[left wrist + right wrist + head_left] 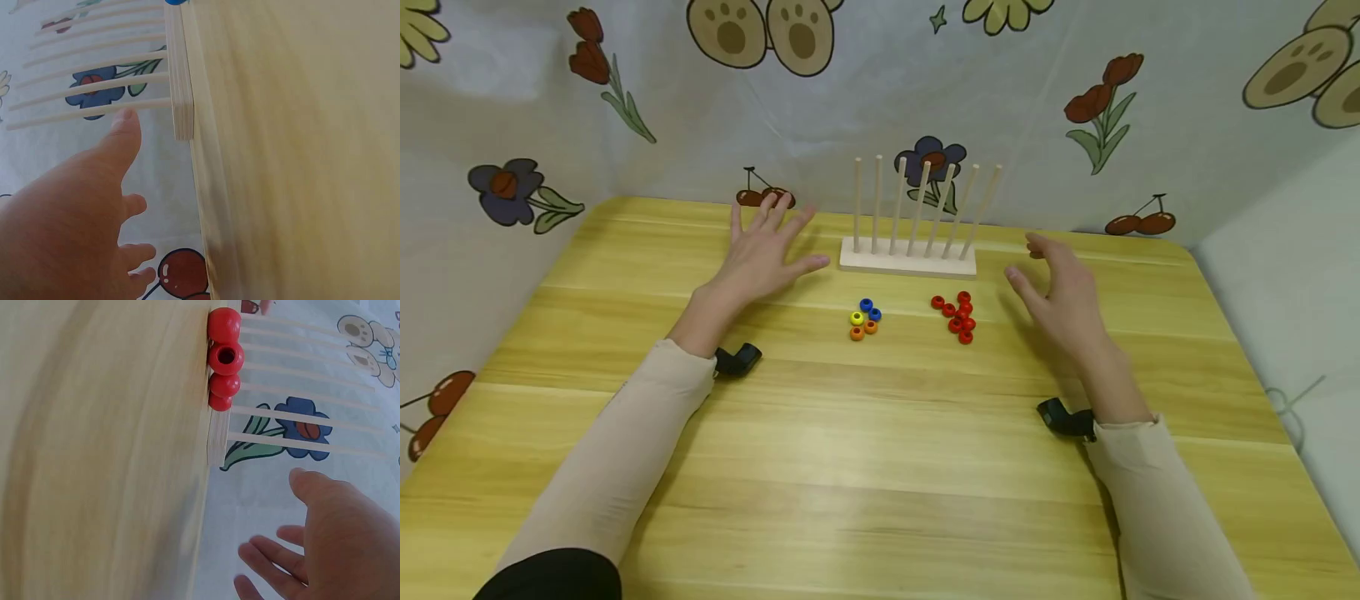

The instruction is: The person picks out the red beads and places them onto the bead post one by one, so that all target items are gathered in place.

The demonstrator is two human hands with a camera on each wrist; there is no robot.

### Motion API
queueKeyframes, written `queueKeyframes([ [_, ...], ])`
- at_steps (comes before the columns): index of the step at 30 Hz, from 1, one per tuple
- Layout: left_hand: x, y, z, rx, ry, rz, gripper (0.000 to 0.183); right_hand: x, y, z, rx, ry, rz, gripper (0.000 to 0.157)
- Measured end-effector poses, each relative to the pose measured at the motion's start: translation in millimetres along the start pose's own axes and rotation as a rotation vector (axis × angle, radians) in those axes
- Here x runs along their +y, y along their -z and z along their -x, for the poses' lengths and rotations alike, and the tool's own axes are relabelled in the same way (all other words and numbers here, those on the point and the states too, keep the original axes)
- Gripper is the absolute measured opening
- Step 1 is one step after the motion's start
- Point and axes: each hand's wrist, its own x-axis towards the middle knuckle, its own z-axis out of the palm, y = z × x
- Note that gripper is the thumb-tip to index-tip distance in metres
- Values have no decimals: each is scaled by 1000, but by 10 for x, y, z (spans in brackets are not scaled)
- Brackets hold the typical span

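A pale wooden rack (907,262) with several upright dowels stands toward the back of the table. In front of it lie two groups of beads: blue beads (867,305), a yellow bead (857,318) and orange beads (871,327) on the left, several red beads (956,325) on the right. My left hand (763,254) hovers left of the rack, fingers spread, holding nothing. To the right of the rack is my right hand (1060,292), fingers relaxed and slightly bent, with nothing in it. In the right wrist view, red beads (225,357) appear in front of the rack base (217,444).
The wooden table (820,467) reaches back to a patterned cloth (850,108) hanging behind it. Black wrist cameras (739,360) are strapped on both wrists. The sleeves are light beige, and a black band (553,575) crosses the left forearm.
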Motion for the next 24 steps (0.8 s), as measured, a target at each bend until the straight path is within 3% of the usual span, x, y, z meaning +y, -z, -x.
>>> queueKeyframes([
  [5, 3, -31, -20, -21, -7, 44, 86, -46, -73, 3, -58, 11, -14, 47],
  [15, 94, -187, -119, -95, -9, 168, 87, -80, -199, 27, -198, -31, -120, 40],
  [24, 152, -299, -238, -111, -38, 274, 87, -91, -250, 17, -181, 24, -105, 29],
])
